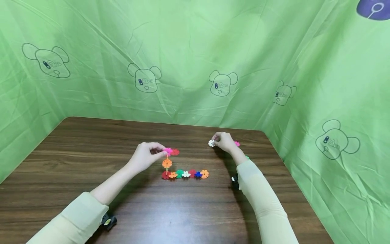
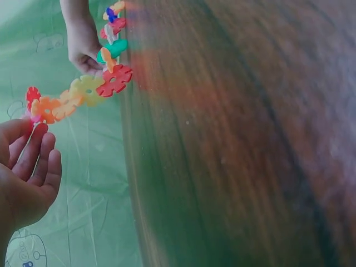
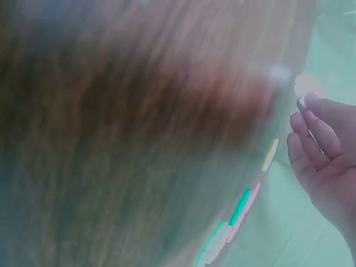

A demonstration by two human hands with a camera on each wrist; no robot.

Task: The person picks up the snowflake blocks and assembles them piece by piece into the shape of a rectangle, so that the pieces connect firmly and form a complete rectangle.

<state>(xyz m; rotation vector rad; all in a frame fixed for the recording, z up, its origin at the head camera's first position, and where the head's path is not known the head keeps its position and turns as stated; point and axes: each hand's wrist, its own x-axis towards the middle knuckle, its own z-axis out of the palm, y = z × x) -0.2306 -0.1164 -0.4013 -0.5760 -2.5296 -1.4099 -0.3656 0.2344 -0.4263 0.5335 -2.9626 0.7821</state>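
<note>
My left hand (image 1: 145, 156) pinches a pink notched disc (image 1: 168, 151) at the top of a joined chain of plastic snowflake discs. Beside it a red disc (image 1: 175, 152) sticks out to the right. Below, an orange disc (image 1: 167, 163) and edge-on discs run down to a red disc (image 1: 165, 175) at the corner. From there a row of orange, green, white, red and blue discs goes right, ending in an orange disc (image 1: 204, 174). Farther back, my right hand (image 1: 224, 141) pinches a white disc (image 1: 211, 143) between thumb and fingers, apart from the chain.
Loose discs lie past my right hand: a pink disc (image 1: 237, 143) and a green disc (image 1: 247, 157), partly hidden by the arm. The right wrist view also shows a yellow disc (image 3: 270, 155). A green curtain (image 1: 189, 61) hangs round the brown wooden table (image 1: 76, 145).
</note>
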